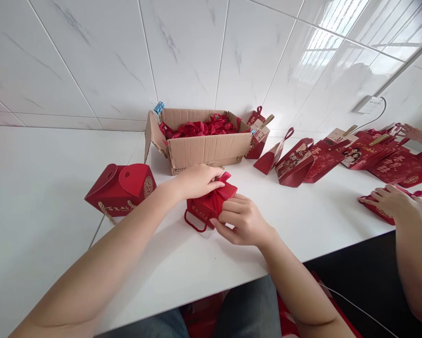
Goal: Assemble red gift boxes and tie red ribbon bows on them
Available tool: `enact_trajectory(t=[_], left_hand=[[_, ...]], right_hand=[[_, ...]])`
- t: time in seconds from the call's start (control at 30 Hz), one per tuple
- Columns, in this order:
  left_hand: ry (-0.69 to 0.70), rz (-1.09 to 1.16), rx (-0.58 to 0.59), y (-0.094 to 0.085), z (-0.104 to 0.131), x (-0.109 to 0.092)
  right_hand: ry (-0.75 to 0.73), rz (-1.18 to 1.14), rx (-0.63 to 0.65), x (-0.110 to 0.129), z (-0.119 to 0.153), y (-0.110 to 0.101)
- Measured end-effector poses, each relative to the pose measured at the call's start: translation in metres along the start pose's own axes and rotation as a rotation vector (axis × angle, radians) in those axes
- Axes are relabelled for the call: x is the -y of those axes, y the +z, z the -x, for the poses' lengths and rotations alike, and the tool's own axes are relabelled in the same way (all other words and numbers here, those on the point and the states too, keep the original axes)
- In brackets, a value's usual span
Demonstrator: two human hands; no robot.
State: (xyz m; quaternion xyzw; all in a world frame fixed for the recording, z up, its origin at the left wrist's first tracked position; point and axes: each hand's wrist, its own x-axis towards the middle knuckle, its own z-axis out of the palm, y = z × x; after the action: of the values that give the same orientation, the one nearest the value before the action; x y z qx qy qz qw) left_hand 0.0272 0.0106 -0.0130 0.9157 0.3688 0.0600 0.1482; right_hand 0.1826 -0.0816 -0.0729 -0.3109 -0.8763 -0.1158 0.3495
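White tbl (143, 272), seam (96, 232) at approx 8 o'clock, runs up to glossy grey-veined tile wall (182, 56); socket (367, 104) on wall at 2. Box (198, 206) mid-tbl, nr front edge. L hand (200, 180) pinches ribbon (217, 199) atop it; R hand (241, 218), fingers curled, grips ribbon at its side. Carton (203, 149) w/ ribbons at 12, gable box (114, 195) at 9, bags (295, 164) at 1–3. Co-worker's hand (394, 202) at 3.
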Motion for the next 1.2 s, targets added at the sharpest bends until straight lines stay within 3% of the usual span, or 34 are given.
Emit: enact_trajectory(t=[0.77,0.83,1.03,1.13,1.2], left_hand=[[0.033,-0.009,-0.036,0.005,-0.003,0.001],[0.034,0.003,-0.053,0.004,-0.002,0.000],[-0.112,0.089,-0.086,-0.011,0.007,-0.004],[-0.216,0.080,-0.165,-0.028,0.017,-0.004],[-0.275,0.060,-0.234,-0.041,0.027,-0.003]], right_hand=[[0.004,-0.130,-0.059,0.000,-0.002,0.002],[0.009,-0.161,-0.111,-0.002,-0.003,0.000],[0.283,-0.211,-0.451,-0.012,-0.001,-0.003],[0.416,-0.221,-0.497,-0.016,0.001,-0.002],[0.471,-0.256,-0.458,-0.018,0.001,-0.001]])
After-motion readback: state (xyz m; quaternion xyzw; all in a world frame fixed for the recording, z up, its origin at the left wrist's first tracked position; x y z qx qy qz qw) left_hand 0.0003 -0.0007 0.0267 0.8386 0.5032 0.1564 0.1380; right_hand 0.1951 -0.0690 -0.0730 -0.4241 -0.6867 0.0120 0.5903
